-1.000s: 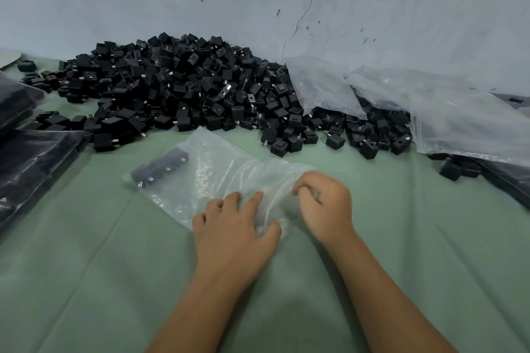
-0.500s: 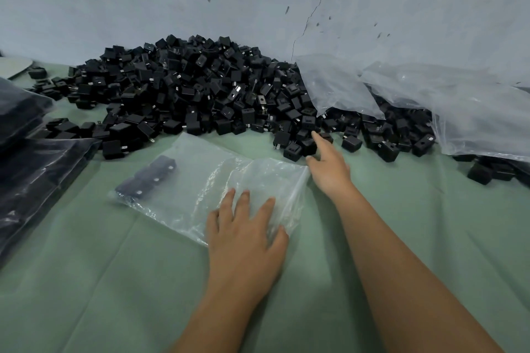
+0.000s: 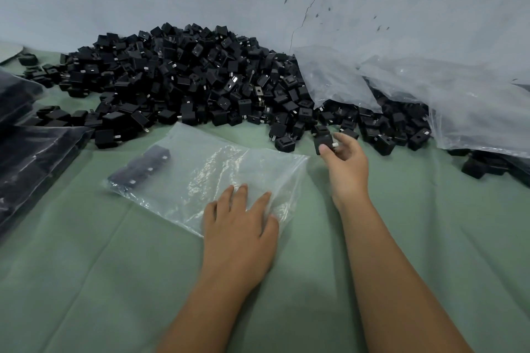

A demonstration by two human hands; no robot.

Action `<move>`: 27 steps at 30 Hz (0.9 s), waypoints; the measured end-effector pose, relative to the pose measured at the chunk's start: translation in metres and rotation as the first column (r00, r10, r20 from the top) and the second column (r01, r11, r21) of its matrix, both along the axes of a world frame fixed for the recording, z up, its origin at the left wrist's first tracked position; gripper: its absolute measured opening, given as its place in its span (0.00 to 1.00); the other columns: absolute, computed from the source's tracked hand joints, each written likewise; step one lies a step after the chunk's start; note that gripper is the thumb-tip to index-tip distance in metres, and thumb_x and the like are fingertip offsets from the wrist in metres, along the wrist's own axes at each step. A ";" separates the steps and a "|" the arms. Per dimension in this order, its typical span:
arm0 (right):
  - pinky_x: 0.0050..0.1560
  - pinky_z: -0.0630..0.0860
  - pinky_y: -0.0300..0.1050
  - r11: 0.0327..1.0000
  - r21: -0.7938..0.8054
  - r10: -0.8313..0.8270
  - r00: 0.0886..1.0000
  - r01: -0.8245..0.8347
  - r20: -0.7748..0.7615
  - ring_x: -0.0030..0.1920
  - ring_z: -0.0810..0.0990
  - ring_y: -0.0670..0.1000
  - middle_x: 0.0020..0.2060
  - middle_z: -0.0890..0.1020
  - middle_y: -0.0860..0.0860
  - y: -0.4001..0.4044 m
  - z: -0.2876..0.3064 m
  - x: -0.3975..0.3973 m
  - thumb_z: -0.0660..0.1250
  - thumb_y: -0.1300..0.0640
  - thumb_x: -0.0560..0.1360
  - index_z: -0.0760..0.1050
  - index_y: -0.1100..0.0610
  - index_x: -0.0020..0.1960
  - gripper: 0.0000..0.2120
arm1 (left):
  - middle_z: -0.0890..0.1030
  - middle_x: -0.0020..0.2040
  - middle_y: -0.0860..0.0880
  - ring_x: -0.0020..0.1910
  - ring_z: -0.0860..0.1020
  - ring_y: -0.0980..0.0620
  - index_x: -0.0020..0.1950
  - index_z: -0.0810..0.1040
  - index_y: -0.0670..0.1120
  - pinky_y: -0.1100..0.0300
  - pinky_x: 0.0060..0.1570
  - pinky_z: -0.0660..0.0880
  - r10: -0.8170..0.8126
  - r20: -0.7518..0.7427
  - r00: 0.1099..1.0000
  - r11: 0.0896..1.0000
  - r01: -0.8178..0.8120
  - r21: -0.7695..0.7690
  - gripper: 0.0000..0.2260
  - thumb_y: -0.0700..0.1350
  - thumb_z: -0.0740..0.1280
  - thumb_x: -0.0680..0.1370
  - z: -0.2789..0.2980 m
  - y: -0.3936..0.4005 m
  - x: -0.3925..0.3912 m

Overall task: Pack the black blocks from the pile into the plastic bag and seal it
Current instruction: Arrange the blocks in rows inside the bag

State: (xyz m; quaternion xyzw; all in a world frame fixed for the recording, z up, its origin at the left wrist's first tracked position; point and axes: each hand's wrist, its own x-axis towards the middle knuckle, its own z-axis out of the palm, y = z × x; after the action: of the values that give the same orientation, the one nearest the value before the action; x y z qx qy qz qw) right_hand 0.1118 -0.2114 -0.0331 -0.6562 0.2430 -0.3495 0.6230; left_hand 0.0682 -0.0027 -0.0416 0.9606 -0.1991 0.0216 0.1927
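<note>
A big pile of black blocks (image 3: 186, 80) lies against the wall on the green cloth. In front of it a clear plastic bag (image 3: 218, 172) lies flat, with a few black blocks (image 3: 140, 169) inside its far left corner. My left hand (image 3: 241, 223) rests flat, fingers spread, on the bag's near right corner. To the right of the bag's mouth, my right hand (image 3: 345, 163) pinches one black block (image 3: 324, 142) between thumb and fingers, just in front of the pile's edge.
Filled dark bags (image 3: 31, 163) are stacked at the left edge. Large crumpled clear plastic sheets (image 3: 447, 100) cover more blocks at the right. A loose block (image 3: 284, 144) sits near the bag's far right corner. The green cloth (image 3: 114, 281) spreads towards me.
My right hand left the bag's edge, reached to the pile and now holds one block, lifted back slightly. My left hand flattened on the bag and stayed there.
</note>
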 end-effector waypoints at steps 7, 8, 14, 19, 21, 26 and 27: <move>0.41 0.75 0.32 0.989 0.127 0.059 0.994 -0.070 0.088 0.37 0.78 0.41 0.36 0.81 0.44 0.045 0.009 -0.048 0.69 0.67 0.72 0.81 0.49 0.43 0.13 | 0.56 0.80 0.54 0.78 0.49 0.54 0.79 0.55 0.60 0.55 0.74 0.44 -0.002 -0.021 1.000 0.996 0.000 -0.095 0.23 0.54 0.43 0.82 0.003 0.002 -0.002; 0.38 0.74 0.31 0.990 0.104 0.088 0.992 -0.097 0.092 0.36 0.77 0.40 0.35 0.81 0.43 0.054 0.009 -0.053 0.69 0.67 0.72 0.81 0.50 0.44 0.12 | 0.56 0.80 0.55 0.78 0.50 0.54 0.79 0.55 0.60 0.56 0.74 0.44 -0.004 -0.020 1.000 0.991 0.002 -0.131 0.24 0.54 0.42 0.82 0.003 0.002 -0.002; 0.43 0.77 0.42 0.879 -0.386 0.164 0.938 -0.279 -0.305 0.40 0.80 0.43 0.37 0.82 0.44 0.084 -0.001 -0.065 0.72 0.49 0.72 0.81 0.47 0.43 0.03 | 0.64 0.77 0.56 0.78 0.53 0.56 0.76 0.63 0.57 0.51 0.76 0.50 -0.048 0.018 0.999 0.896 0.051 -0.441 0.27 0.55 0.43 0.78 0.004 0.008 -0.003; 0.52 0.71 0.38 0.871 -0.428 0.134 0.954 -0.243 -0.269 0.51 0.75 0.43 0.48 0.79 0.41 0.081 0.002 -0.071 0.63 0.52 0.74 0.81 0.45 0.48 0.09 | 0.66 0.75 0.58 0.77 0.55 0.58 0.75 0.66 0.57 0.61 0.74 0.50 -0.046 -0.041 0.998 0.820 0.014 -0.572 0.27 0.56 0.45 0.78 0.002 0.011 0.001; 0.51 0.66 0.31 0.859 -0.407 0.229 0.944 -0.311 -0.239 0.51 0.72 0.40 0.46 0.78 0.39 0.081 0.005 -0.080 0.59 0.53 0.67 0.78 0.40 0.41 0.12 | 0.66 0.75 0.58 0.77 0.55 0.58 0.75 0.67 0.55 0.64 0.72 0.49 -0.052 -0.049 0.997 0.817 0.014 -0.577 0.27 0.56 0.45 0.78 0.002 0.012 0.001; 0.57 0.60 0.34 0.546 -0.714 0.224 0.898 -0.437 -0.378 0.55 0.68 0.43 0.52 0.78 0.37 0.084 0.002 -0.090 0.60 0.55 0.67 0.83 0.47 0.46 0.15 | 0.66 0.76 0.55 0.78 0.55 0.56 0.76 0.65 0.54 0.55 0.76 0.51 -0.121 0.026 0.992 0.863 0.118 -0.491 0.27 0.56 0.45 0.78 0.007 0.012 -0.003; 0.55 0.60 0.37 0.464 -0.763 0.214 0.893 -0.449 -0.395 0.56 0.69 0.45 0.54 0.79 0.40 0.086 0.002 -0.092 0.60 0.56 0.68 0.82 0.48 0.49 0.15 | 0.65 0.76 0.55 0.78 0.54 0.56 0.76 0.64 0.54 0.53 0.76 0.51 -0.132 0.048 0.990 0.882 0.140 -0.450 0.28 0.57 0.44 0.78 0.008 0.012 -0.005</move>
State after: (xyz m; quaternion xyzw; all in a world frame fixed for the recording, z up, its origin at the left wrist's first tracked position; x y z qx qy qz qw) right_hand 0.0202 -0.1252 -0.0311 -0.9446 -0.0139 -0.2098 0.2520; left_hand 0.0636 0.0090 -0.0332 0.8729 -0.2570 0.0613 0.4102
